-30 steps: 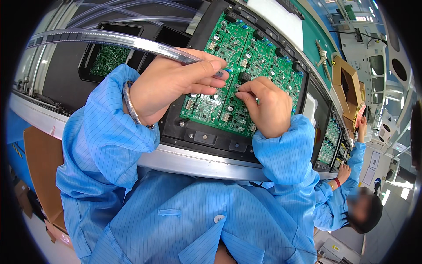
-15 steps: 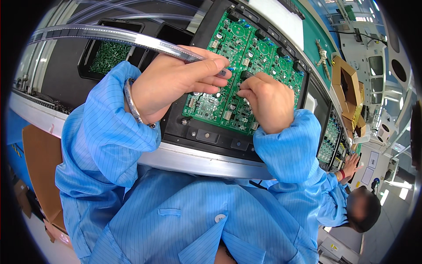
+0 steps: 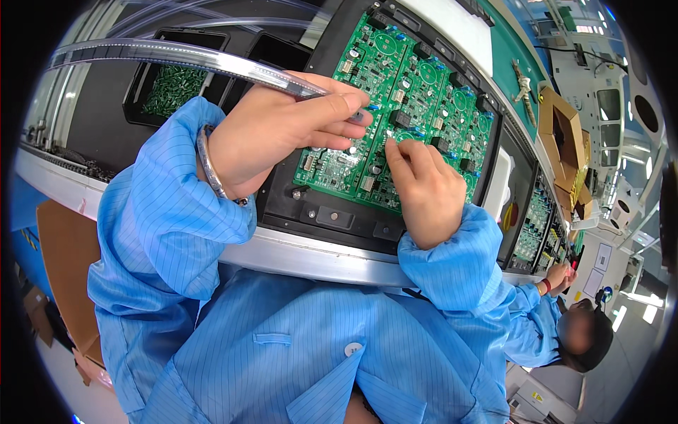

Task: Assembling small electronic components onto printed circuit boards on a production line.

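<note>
My left hand (image 3: 282, 131) is closed around a long clear plastic component tube (image 3: 205, 62), which runs off to the left. The end of the tube shows between thumb and fingers, above the left part of a green circuit board panel (image 3: 339, 173). My right hand (image 3: 429, 185) is low over the middle of this panel, its fingers bent and close together. One digit reaches down to the board beside a small pale part (image 3: 389, 133); whether anything is pinched there is hidden. Black blocks, blue parts and white connectors cover the panel, which lies in a black carrier frame (image 3: 332, 216).
Left of the panel, a black bin (image 3: 134, 106) holds many small green parts. A metal rail (image 3: 318, 256) runs along the near edge. A cardboard box (image 3: 554, 131) stands at the right. Further right, a co-worker in blue (image 3: 537, 328) works by more boards (image 3: 530, 230).
My right hand has moved slightly nearer to me, and its pinch has changed to one digit reaching down to the board. The left hand stays put with the tube. The co-worker's hands have shifted.
</note>
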`<state>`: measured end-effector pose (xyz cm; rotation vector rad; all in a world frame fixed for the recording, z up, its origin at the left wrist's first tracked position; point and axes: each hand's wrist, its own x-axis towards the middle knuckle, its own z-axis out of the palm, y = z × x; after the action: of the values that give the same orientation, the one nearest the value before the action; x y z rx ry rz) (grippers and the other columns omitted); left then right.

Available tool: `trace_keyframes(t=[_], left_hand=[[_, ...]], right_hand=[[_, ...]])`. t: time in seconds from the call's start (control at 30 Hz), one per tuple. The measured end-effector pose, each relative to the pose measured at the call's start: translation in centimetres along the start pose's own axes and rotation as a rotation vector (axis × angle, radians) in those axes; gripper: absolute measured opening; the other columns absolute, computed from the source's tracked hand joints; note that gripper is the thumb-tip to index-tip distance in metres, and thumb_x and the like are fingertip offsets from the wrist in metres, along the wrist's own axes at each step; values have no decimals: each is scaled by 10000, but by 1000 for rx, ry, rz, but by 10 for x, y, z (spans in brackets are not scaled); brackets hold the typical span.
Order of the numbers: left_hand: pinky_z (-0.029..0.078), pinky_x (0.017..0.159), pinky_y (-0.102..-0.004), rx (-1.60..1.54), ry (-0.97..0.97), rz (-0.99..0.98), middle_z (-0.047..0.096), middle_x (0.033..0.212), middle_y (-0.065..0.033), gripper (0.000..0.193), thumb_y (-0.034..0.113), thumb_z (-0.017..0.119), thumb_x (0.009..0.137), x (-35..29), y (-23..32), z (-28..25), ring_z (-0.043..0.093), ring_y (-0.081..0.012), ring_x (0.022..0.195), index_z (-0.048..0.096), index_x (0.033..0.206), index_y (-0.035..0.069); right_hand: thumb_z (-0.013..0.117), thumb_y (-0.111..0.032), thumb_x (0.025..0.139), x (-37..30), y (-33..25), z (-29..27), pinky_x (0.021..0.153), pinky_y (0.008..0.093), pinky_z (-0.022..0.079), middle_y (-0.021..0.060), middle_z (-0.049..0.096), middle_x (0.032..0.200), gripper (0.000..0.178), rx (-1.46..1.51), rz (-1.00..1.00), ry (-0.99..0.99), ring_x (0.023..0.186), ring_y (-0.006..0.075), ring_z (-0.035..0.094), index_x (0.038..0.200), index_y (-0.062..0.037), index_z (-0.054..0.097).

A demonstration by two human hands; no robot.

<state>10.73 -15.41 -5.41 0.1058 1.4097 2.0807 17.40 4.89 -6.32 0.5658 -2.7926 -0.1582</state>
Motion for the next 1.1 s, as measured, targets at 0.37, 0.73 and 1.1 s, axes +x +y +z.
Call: trace_keyframes(t=[0.37,0.73,1.1], left_hand=[[527,804,-297,81,13,-23,621,1017,-225,351,189,593,882,-8,1,4,633,-258,930,569,1125,-63],[527,831,-308,-126,-94,-145,625,1026,-215,327,170,551,898,-6,8,-6,635,-259,948,568,1133,-57],[544,791,-274,-202,55,46,637,929,-221,317,163,639,837,1,15,-19,655,-241,841,594,1026,-88]], right_hand=[[677,1,695,1,8,-12,559,249,449,29,605,887,261,330,58,7,645,155,550,949,-56,662],[718,11,676,35,-11,-11,565,246,448,54,640,786,243,710,123,252,628,156,556,907,-52,678],[699,-127,696,46,1,3,602,285,461,-14,623,781,112,426,157,14,682,176,584,803,-110,672]])
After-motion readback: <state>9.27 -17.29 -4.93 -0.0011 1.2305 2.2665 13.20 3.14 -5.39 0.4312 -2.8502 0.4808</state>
